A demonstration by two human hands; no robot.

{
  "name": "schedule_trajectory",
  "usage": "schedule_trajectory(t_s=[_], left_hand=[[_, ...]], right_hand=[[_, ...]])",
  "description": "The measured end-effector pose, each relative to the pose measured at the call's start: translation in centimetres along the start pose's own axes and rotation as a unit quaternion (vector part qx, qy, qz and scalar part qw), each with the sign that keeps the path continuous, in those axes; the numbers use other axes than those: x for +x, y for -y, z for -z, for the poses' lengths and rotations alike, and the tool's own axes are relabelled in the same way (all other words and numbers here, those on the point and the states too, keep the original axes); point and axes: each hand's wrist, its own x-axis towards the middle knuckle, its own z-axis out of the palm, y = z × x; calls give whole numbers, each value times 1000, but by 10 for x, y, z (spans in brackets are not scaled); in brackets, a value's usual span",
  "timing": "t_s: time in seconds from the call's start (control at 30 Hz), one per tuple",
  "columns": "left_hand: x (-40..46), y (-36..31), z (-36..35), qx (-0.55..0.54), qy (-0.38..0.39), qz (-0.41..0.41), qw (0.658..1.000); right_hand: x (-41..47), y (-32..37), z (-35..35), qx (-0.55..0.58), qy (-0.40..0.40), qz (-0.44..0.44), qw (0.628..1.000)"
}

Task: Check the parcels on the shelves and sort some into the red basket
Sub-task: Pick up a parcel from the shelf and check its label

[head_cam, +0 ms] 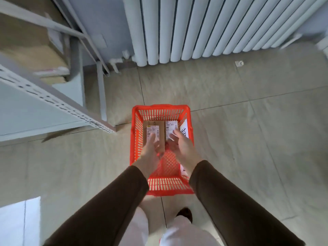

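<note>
With both hands, left hand (150, 148) and right hand (181, 145), relaxed and empty above the red basket (135, 139), the two parcels (153, 129) at 12 o'clock could be knocked askew if brushed.

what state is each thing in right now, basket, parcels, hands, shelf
red basket: on the floor, upright, open top, holding parcels
left parcel: flat in basket, label up
right parcel: flat beside it, label up
left hand: over the basket, fingers relaxed, gripping nothing
right hand: over the basket, fingers relaxed, gripping nothing
shelf: cardboard boxes stacked on a lower level
</note>
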Motion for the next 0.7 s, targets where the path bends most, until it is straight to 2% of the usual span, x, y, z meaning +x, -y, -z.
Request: schedule_trajectory(t_s=[0.17, 0.3, 0.5, 0.7], left_hand=[[-187, -112, 1, -12, 24, -114, 993], [-327, -192, 38, -4, 44, -256, 966], [-518, -296, 135, 57, 93, -436, 893], [-659, -398, 253, 107, 97, -577, 804]], right_hand=[[-175, 90, -99, -85, 38, 110, 990], [-305, 132, -187, -159, 118, 213, 957], [-492, 149, -316, -237, 228, 392, 859], [-640, 128, -445, -252, 273, 535, 759]])
